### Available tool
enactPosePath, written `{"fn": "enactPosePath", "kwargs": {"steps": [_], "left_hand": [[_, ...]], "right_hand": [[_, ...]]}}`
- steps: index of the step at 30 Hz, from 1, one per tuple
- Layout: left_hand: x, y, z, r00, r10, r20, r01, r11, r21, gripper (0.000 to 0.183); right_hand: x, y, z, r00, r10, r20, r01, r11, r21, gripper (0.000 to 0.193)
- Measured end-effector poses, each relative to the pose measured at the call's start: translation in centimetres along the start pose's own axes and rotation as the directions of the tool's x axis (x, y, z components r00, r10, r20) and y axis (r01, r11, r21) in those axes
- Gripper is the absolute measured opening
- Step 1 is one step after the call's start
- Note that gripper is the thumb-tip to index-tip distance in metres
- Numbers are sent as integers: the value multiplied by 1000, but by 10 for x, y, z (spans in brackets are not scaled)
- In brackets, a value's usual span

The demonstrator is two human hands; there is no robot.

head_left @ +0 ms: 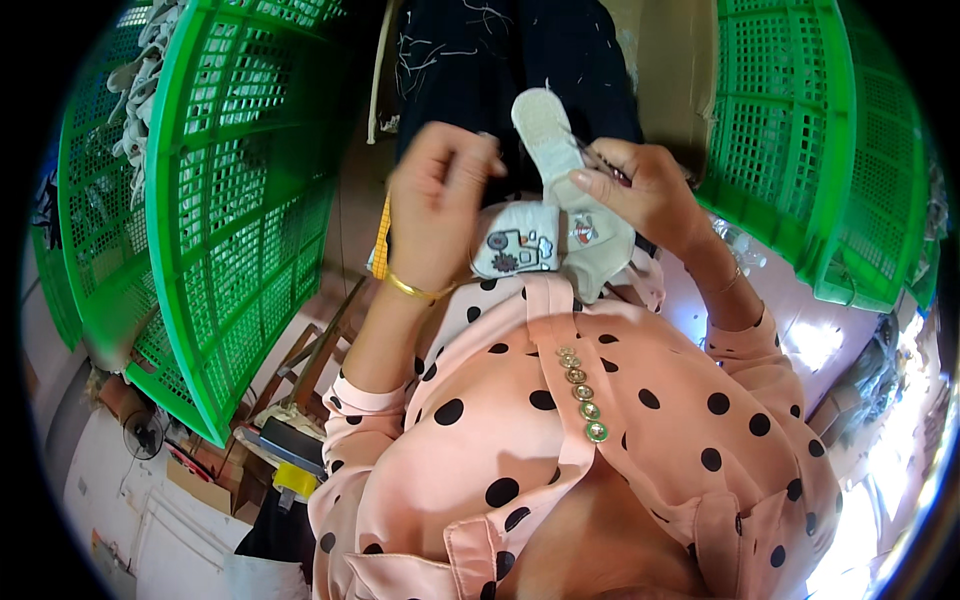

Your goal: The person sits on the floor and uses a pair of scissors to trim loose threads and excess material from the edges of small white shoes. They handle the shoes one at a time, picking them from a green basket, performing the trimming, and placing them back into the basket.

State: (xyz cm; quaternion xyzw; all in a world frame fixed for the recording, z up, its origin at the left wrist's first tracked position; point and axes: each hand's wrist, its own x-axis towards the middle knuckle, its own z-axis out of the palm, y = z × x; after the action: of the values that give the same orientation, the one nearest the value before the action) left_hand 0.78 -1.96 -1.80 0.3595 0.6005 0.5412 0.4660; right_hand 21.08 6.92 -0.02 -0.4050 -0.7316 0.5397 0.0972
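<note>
Held the cream cloth piece (545, 120) clamped between thumb and fingers of the right hand (640, 190), above the dark trousers (570, 60), with the rounded end jutting free beyond the grip. Saw a dark slender object (607, 165) in that same grip, too little exposed to identify. Found the left hand (445, 185) blurred and apart from the right, fingers curled toward the palm; could not tell of anything pinched there. Noted only a narrow gap between the hands, backed by dark trousers. Spotted below it a pale embroidered cloth (515, 240), just beside a beige part with a small red motif (583, 230); could not tell that part as joined to the cream piece or separate. Saw the dotted blouse (500, 400) bounding the space on the near side. Met a tall green crate (240, 200) on the left, past a strip of floor (350, 235), and another green crate (780, 130) on the right, with a lower corner near the right wrist. Glimpsed an orange-yellow strip (382, 240) beside the left wrist, above the gold bracelet (415, 290).
</note>
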Motion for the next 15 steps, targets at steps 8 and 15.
{"fn": "enactPosePath", "kwargs": {"steps": [8, 15], "left_hand": [[17, 23, 8, 948, -193, 252, 270, 907, -323, 22], [16, 41, 4, 965, -228, 129, 254, 936, -246, 18]], "right_hand": [[-3, -12, -4, 995, -60, 74, 62, 997, -34, 22], [11, -36, -6, 970, -158, -183, 174, 982, 78, 22]]}}
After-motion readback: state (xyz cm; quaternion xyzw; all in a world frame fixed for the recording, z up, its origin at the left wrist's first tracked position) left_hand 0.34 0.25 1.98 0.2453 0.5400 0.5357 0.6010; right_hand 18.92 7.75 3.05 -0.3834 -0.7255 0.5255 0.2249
